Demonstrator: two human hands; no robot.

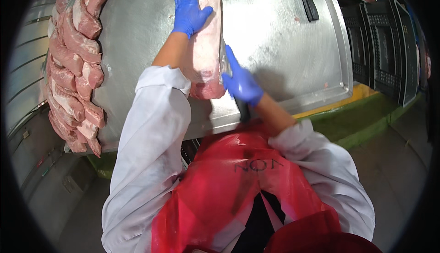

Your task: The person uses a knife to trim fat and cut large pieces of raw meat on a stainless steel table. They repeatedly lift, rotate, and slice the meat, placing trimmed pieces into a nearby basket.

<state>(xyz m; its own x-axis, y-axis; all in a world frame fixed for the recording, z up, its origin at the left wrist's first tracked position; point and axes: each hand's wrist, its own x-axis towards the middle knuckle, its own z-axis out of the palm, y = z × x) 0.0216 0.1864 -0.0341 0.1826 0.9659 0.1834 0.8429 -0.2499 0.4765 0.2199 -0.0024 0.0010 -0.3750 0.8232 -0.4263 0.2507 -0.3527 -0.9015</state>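
Processing room; bright metal tabletop [137, 24] with a raised rim, dark crates [385, 42] standing off its right edge. Along the left edge, a long heap of pink meat strips [75, 70] overlaps itself; toward the far right corner lies a loose black-handled tool [308, 5], its shaft running out of frame. Main item: a long pale slab of meat [206, 47], flat near the middle, its redder near end just in from the near edge and its far end cut off by the frame. Left hand [188, 12], blue-gloved: spread wide, pressed flat on the slab's upper face, grasping nothing. Right hand [243, 83], also gloved: beside the slab's right side near its near end, index finger extended; a knife [242, 111] shows its dark handle below the palm and apparently a shiny blade along the slab. Finger closure around it hidden; cannot tell. Judgement: the step in hand looks like trimming or squaring the right long side. Next move would call for firm left-hand pressure, left fingers clear of the blade line, and an even stroke close to the side.
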